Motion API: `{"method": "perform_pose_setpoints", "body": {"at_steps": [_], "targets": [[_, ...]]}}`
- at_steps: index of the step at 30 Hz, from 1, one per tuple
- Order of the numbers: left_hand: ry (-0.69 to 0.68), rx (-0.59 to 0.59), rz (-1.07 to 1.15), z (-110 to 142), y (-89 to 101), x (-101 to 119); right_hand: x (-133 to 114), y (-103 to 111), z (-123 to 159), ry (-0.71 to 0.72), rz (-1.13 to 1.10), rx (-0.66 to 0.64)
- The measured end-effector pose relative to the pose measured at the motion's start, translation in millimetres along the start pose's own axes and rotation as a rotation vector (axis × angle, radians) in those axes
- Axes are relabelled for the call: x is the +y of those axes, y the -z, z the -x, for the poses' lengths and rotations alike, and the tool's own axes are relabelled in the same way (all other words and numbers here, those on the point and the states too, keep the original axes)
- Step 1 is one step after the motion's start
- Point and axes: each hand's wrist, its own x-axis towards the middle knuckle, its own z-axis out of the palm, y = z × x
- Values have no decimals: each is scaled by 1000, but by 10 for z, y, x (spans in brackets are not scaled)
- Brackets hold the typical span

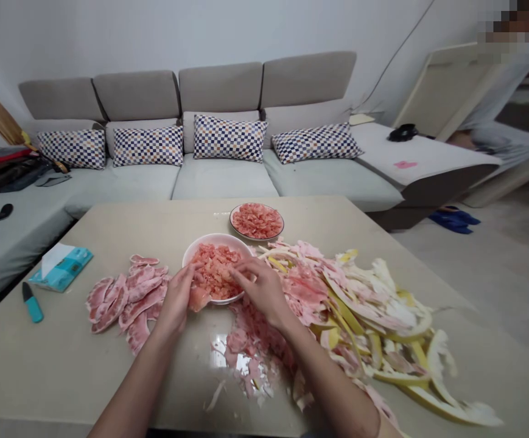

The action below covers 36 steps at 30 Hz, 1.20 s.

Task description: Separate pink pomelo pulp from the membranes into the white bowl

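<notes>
two hands of ours are at the white bowl (222,238) of pink pulp (216,267) on the worktop (173,377). our left hand (177,299) has its fingers closed on a pink segment (199,298) at the near left rim. our right hand (263,287) reaches over the right side, fingers bent; we cannot tell whether they pinch anything. a filled plate (257,238) sits just behind the bowl, unpeeled-looking segments (143,292) lie left, and yellow-edged peels (369,316) are heaped right.
</notes>
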Motion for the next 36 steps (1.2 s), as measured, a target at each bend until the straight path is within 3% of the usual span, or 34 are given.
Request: {"method": "perform_pose_setpoints", "body": {"at_steps": [3,8,12,16,20,27,36], "targets": [[46,-16,70,45,-22,52,-68,-22,45,5,-29,-115],[173,-93,270,91,-50,103,-319,-14,113,-120,-307,-359],[200,-120,334,99,-68,91,-398,-35,131,-215,-361,-379],[132,-132,366,104,-88,43,-349,-74,140,-333,-460,-382],[152,-168,409,113,-99,-16,-289,-109,159,-401,-590,-427],[152,-68,349,172,-130,-59,-235,-168,174,-439,-536,-268],[124,-6,436,230,-159,-31,-222,-140,158,-328,-432,-173]]}}
